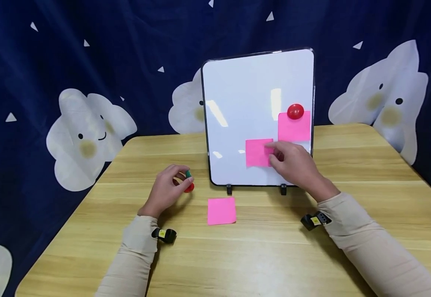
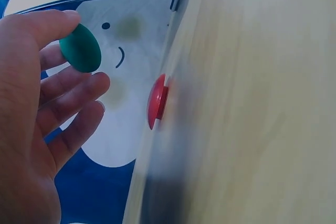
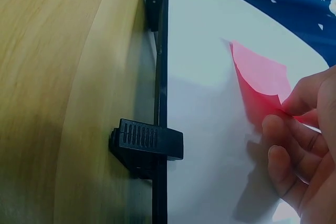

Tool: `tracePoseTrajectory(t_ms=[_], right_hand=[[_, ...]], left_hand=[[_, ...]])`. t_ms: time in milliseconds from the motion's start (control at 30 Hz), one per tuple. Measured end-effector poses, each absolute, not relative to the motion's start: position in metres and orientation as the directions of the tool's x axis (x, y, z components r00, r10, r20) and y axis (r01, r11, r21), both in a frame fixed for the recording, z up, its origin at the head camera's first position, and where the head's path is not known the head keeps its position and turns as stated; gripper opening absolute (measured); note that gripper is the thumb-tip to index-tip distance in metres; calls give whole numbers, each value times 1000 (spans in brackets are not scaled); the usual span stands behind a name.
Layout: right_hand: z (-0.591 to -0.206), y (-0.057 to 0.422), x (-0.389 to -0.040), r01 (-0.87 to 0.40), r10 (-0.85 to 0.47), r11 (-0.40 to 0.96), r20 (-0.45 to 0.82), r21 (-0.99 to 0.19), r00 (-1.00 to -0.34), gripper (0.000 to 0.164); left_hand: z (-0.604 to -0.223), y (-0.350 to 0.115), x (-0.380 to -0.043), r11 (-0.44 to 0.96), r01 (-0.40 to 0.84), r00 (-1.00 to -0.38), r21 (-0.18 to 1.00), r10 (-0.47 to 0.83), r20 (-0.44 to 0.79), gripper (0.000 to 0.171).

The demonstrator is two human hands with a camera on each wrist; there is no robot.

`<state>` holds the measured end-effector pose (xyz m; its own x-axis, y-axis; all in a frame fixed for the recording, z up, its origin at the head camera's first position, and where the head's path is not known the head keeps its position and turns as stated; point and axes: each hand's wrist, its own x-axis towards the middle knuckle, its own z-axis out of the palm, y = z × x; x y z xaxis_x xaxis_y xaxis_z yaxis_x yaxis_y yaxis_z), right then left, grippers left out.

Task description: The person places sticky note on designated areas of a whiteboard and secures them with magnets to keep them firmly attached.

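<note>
Between thumb and fingers, my left hand (image 1: pixel 167 187) pinches a green round magnet (image 2: pixel 81 49) above the table. A red magnet (image 2: pixel 157 102) lies on the wood just below that hand. My right hand (image 1: pixel 295 163) pinches the right edge of a pink sticky note (image 1: pixel 257 153) in front of the whiteboard (image 1: pixel 237 95). In the right wrist view this note (image 3: pixel 260 72) bows away from the white surface. Up and to the right, another pink note (image 1: pixel 294 131) is on the board, with a red magnet (image 1: pixel 295 111) over its top edge.
A further pink sticky note (image 1: pixel 221 211) lies flat on the wooden table (image 1: pixel 267 255) before the board. Black stand feet (image 1: pixel 283 189) support the whiteboard's lower edge. Behind the table hangs a dark blue curtain (image 1: pixel 133 45) with white clouds.
</note>
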<state>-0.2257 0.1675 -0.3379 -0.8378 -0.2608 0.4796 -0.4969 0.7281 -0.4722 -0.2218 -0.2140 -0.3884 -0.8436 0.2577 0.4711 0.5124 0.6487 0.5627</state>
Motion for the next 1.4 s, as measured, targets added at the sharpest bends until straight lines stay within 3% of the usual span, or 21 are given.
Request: tracePoseTrajectory(t_ms=[567, 967, 1167, 1400], right_hand=[[-346, 165, -226, -472, -201, 743, 514, -475, -834, 29], [-345, 167, -224, -477, -189, 750, 542, -459, -819, 29], [-348, 171, -222, -475, -171, 760, 569, -443, -804, 29], [-351, 167, -226, -502, -200, 749, 574, -433, -794, 28]], left_hand=[[-371, -197, -230, 603, 544, -827, 584, 265, 496, 26], [-347, -154, -245, 519, 606, -787, 603, 281, 549, 27], [-338, -120, -250, 407, 658, -752, 634, 314, 579, 30], [-332, -104, -249, 331, 651, -759, 683, 274, 590, 31]])
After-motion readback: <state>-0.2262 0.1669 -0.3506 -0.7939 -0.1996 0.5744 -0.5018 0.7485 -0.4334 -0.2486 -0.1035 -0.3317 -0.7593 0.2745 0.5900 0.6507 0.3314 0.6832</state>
